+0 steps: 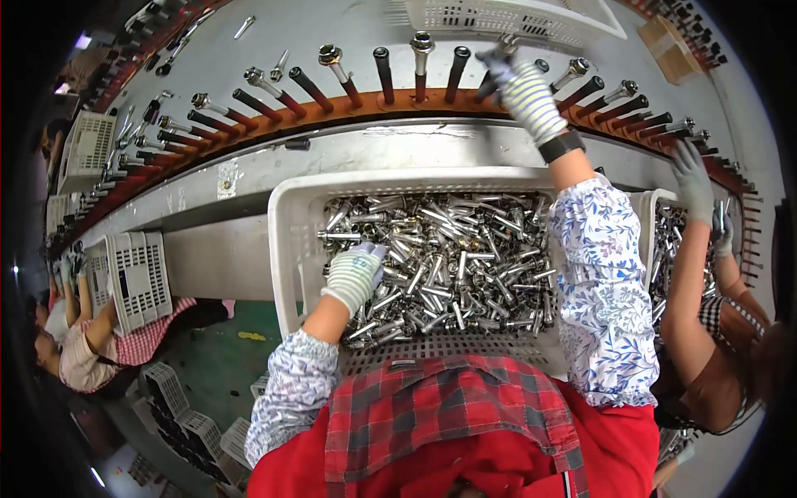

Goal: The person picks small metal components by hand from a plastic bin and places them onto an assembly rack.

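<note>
My left hand (355, 274), in a striped glove, is low over the left part of a white plastic basket (286, 249). Its fingers are drawn together among loose chrome tubular fittings (448, 266), and whatever they pinch is hidden. Beyond the basket, my right hand (527, 95), in a matching glove with dark fingertips, reaches to a curved row of posts. Its fingers close round a chrome fitting (508, 40) whose collared end shows at the top; motion blurs it slightly. Nearby posts are black-tipped (381, 62), and some carry a chrome fitting (422, 50).
The posts stand along an orange-red rail (398, 104) above a metal ledge (365, 149). A white crate (515, 17) and a cardboard box (669, 50) lie beyond. At right, a co-worker's gloved hand (693, 178) is close to the rail; another person (91, 349) works at left.
</note>
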`<state>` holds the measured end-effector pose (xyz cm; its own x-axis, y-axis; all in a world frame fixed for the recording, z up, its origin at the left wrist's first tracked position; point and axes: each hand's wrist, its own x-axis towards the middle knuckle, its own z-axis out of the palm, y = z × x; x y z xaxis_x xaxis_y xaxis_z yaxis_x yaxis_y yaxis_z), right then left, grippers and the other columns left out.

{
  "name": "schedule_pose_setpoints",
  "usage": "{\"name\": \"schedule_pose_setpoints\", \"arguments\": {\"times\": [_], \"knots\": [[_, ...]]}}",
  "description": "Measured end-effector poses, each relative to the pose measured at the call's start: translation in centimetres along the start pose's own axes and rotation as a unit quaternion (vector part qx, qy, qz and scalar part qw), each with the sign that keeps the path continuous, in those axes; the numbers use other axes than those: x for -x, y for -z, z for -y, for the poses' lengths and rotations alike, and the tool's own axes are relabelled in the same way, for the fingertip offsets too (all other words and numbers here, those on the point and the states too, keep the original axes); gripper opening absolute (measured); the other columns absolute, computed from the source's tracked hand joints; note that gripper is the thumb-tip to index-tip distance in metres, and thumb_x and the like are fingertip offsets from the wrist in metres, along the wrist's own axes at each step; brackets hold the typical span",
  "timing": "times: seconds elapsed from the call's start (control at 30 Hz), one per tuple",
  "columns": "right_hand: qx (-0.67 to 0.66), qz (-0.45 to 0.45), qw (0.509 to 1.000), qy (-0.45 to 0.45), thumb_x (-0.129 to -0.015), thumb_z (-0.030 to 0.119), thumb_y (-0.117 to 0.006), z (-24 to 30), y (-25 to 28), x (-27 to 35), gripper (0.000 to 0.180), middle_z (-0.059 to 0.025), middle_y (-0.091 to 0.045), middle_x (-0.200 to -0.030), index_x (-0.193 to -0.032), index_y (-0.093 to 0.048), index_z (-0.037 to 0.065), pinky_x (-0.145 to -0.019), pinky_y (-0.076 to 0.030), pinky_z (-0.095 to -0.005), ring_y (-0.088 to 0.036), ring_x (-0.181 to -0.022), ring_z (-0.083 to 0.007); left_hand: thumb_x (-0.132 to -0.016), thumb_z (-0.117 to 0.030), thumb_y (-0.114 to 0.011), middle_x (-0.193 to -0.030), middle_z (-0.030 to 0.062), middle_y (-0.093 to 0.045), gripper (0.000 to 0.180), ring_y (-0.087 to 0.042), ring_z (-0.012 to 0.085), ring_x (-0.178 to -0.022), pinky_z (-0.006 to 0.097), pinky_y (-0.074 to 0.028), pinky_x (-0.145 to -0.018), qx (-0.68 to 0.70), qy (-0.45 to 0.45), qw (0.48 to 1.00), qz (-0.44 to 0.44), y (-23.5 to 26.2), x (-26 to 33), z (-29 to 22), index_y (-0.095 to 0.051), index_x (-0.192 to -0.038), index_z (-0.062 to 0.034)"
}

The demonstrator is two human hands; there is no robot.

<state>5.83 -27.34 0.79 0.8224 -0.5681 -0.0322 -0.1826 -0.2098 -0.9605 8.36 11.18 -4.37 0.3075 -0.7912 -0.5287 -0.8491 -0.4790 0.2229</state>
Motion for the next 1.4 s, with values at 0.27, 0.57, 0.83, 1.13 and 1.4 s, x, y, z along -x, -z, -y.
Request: {"name": "schedule_pose_setpoints", "arguments": {"times": [0.27, 0.57, 0.83, 1.13, 1.4], "knots": [[0.263, -0.112, 0.934, 0.214, -0.085, 0.015, -0.056, 4.6, -8.8, 6.8, 0.03, -0.0177, -0.063, -0.098, -0.113, -0.054, 0.005, -0.077, -0.048, -0.0436, -0.06, -0.089, -0.0365, -0.088, -0.01, -0.048, -0.097, 0.0175, -0.064, 0.027, -0.065, 0.0292, -0.086, 0.04, -0.052, -0.069, -0.106, -0.055, 0.99, 0.069, -4.8, 0.2, -1.4, -0.056, -0.113, -0.0032], [0.555, 0.114, 0.823, 0.036, -0.074, 0.035, -0.067, -6.5, -12.2, 19.5, 0.076, -0.0202, -0.046, -0.129, -0.134, -0.037, 0.001, -0.102, -0.032, -0.0489, -0.045, -0.117, -0.0333, -0.089, -0.018, -0.048, -0.094, 0.0142, -0.066, 0.022, -0.065, 0.0261, -0.087, 0.039, -0.051, -0.069, -0.066, 0.008, 0.997, 0.043, -6.2, -2.6, -2.9, -0.066, -0.097, -0.0076], [0.567, 0.194, 0.8, -0.04, -0.076, 0.023, -0.063, -9.4, -14.5, 16.6, 0.06, -0.0226, -0.052, -0.124, -0.13, -0.045, 0.006, -0.095, -0.042, -0.0476, -0.054, -0.111, -0.0342, -0.084, -0.014, -0.055, -0.09, 0.0176, -0.064, 0.012, -0.062, 0.0347, -0.086, 0.043, -0.05, -0.072, -0.016, -0.111, 0.993, 0.047, -1.2, -1.7, -3.9, -0.061, -0.09, -0.0057], [0.42, 0.196, 0.886, -0.034, -0.076, 0.01, -0.062, -7.0, -11.8, 20.5, 0.039, -0.0207, -0.057, -0.102, -0.113, -0.051, 0.006, -0.072, -0.051, -0.0441, -0.063, -0.085, -0.0344, -0.089, -0.02, -0.06, -0.099, 0.0137, -0.058, 0.052, -0.061, 0.0169, -0.082, 0.027, -0.053, -0.071, 0.711, -0.043, 0.701, -0.044, 8.3, 1.4, -3.3, -0.039, -0.129, 0.0035], [0.302, 0.302, 0.894, -0.133, -0.079, 0.02, -0.066, -6.5, -8.1, 24.1, 0.058, -0.0264, -0.052, -0.123, -0.128, -0.042, -0.001, -0.095, -0.044, -0.0411, -0.054, -0.111, -0.0386, -0.086, -0.021, -0.065, -0.105, 0.0097, -0.062, 0.047, -0.058, 0.0182, -0.099, 0.03, -0.044, -0.09, 0.676, -0.195, 0.659, -0.266, 17.0, -6.9, -6.1, -0.048, -0.124, -0.0003]]}}
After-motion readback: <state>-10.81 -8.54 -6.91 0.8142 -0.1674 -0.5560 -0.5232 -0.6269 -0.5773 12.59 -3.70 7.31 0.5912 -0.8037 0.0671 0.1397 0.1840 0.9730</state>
